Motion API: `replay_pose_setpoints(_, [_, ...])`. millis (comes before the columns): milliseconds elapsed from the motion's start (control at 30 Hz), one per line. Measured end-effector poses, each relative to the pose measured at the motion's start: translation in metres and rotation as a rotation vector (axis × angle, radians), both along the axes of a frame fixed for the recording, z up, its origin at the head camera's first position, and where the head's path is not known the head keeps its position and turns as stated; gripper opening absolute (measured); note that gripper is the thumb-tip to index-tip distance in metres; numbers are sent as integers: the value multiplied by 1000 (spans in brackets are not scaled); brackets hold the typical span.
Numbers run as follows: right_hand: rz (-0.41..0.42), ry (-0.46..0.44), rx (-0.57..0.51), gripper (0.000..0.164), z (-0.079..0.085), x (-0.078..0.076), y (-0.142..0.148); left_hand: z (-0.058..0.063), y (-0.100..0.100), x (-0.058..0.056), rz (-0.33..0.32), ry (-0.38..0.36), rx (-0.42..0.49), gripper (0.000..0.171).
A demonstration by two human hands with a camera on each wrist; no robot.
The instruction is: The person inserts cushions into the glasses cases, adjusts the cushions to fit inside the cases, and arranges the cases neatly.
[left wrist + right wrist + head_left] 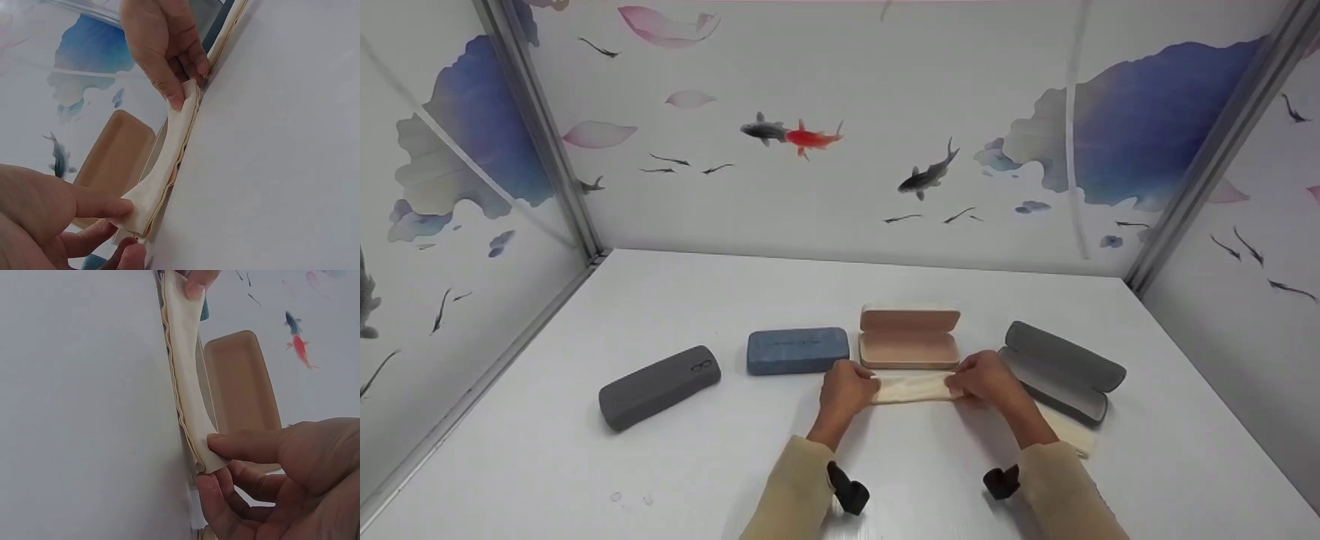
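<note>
A folded cream cloth (913,388) stretches between the two hands, just in front of an open pink glasses case (910,351). My left hand (846,391) pinches its left end between thumb and fingers. At the other end, my right hand (988,379) pinches it the same way. In the left wrist view the cloth (169,157) shows several stacked layers along its edge and sags slightly in the middle. Behind it in the right wrist view stands the raised lid of the pink case (242,382).
A closed blue glasses case (798,351) lies left of the pink one, and a closed grey case (660,386) farther left. On the right, an open grey case (1061,371) has another cream cloth (1069,433) by its front edge. Patterned walls (840,217) enclose the white table.
</note>
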State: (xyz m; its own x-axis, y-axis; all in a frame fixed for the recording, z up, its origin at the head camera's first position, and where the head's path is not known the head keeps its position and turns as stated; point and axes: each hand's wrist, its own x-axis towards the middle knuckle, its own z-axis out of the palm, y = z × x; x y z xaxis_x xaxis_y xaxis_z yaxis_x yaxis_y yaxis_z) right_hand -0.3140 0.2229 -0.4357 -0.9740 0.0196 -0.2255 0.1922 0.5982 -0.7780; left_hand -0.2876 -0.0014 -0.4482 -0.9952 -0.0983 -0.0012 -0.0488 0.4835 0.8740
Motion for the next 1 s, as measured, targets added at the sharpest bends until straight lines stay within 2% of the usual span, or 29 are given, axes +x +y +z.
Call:
replay_pose_setpoints(100, [-12, -32, -30, 10, 3, 0, 1, 3, 0, -1, 3, 2, 3, 7])
replay_pose_setpoints(233, [-32, -51, -74, 13, 7, -2, 2, 3, 0, -4, 2, -22, 61, 10])
replay_pose_setpoints(333, [-37, -32, -77, 20, 9, -2, 2, 4, 1, -7, 6, -48, 128, 12])
replay_pose_setpoints(467, [-44, 8, -79, 26, 7, -4, 1, 7, 2, -12, 26, -42, 166, 15])
replay_pose_setpoints(600, [-61, 36, -120, 30, 6, -9, 2, 15, 2, -19, 44, -7, 164, 17])
replay_pose_setpoints(767, [-70, 76, -140, 32, 6, -18, 3, 23, 3, -28, 45, -5, 179, 21])
replay_pose_setpoints(1000, [-102, 131, -139, 30, 16, -31, 1, 29, 4, -39, 61, 14, 143, 23])
